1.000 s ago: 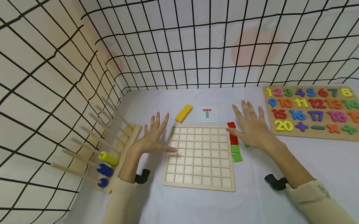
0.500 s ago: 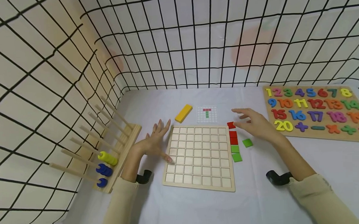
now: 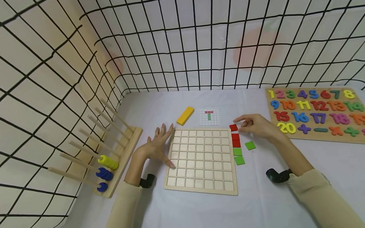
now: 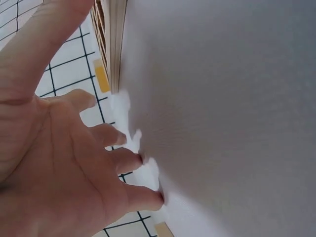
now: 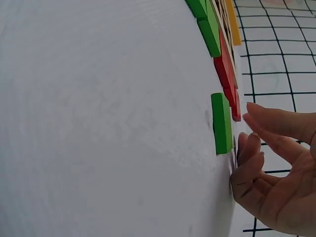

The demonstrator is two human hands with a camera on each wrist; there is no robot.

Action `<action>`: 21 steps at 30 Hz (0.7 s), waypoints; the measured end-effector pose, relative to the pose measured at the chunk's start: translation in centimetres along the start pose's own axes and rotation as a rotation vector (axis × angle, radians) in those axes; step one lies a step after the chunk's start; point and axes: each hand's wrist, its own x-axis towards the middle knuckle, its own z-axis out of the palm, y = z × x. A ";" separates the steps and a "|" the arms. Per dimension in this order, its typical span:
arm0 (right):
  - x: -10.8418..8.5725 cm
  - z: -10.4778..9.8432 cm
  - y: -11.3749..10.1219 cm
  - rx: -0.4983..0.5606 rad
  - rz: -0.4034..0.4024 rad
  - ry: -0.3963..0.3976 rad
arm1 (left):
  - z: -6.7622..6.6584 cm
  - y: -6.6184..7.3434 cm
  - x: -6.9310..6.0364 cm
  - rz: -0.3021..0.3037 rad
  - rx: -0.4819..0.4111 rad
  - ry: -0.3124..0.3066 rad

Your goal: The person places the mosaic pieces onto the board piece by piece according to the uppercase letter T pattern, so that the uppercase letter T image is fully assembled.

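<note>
A wooden grid board (image 3: 200,190) of small square cells lies in the middle of the table. At its left edge is my left hand (image 3: 155,146), fingers spread, thumb over the board's left side; the left wrist view shows the palm of the left hand (image 4: 64,163). My right hand (image 3: 256,126) hovers beside the top red tile (image 3: 233,127), index finger extended, thumb apart from it and other fingers bent. In the right wrist view the fingertips of the right hand (image 5: 276,168) are close to the red tiles (image 5: 224,71); contact cannot be made out.
Red tiles (image 3: 236,141) and green tiles (image 3: 238,155) line the board's right edge; one green tile (image 3: 250,145) lies apart. Behind are a yellow block (image 3: 185,115) and a pattern card (image 3: 209,116). A peg rack (image 3: 124,163) stands left, a number board (image 3: 321,116) right, a black grid (image 3: 198,53) behind.
My right hand has turned, drawn its spread fingers in and come down toward the top red tile. The left hand has lowered slightly, its thumb moving down along the board's left edge.
</note>
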 end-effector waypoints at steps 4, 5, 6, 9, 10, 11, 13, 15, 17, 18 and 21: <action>0.3 0.0 0.2 0.028 0.013 -0.029 | 0.1 -0.2 0.0 -0.002 0.018 -0.006; 0.4 0.0 0.2 0.028 0.012 -0.031 | 0.1 -0.2 -0.1 -0.001 0.022 -0.008; 0.4 0.0 0.1 0.027 0.014 -0.032 | 0.1 -0.2 -0.1 0.002 0.022 -0.008; 0.6 0.1 0.1 0.020 0.018 -0.029 | 0.1 -0.2 -0.2 0.001 0.022 -0.009; 0.6 0.1 0.0 0.016 0.020 -0.028 | 0.1 -0.2 -0.2 -0.001 0.025 -0.009; 0.7 0.1 0.0 0.012 0.021 -0.028 | 0.1 -0.1 -0.3 -0.004 0.027 -0.010; 0.7 0.1 0.1 0.008 0.024 -0.027 | 0.1 -0.1 -0.3 -0.006 0.032 -0.013; 0.8 0.0 0.1 0.009 0.025 -0.025 | 0.1 0.0 -0.3 -0.009 0.037 -0.016; 0.9 0.0 0.1 0.012 0.029 -0.022 | 0.1 0.1 -0.3 -0.009 0.041 -0.018; 1.0 0.0 0.1 0.012 0.033 -0.020 | 0.1 0.1 -0.3 -0.010 0.041 -0.019; 1.1 0.0 0.0 0.009 0.049 -0.013 | 0.1 0.1 -0.3 -0.013 0.042 -0.025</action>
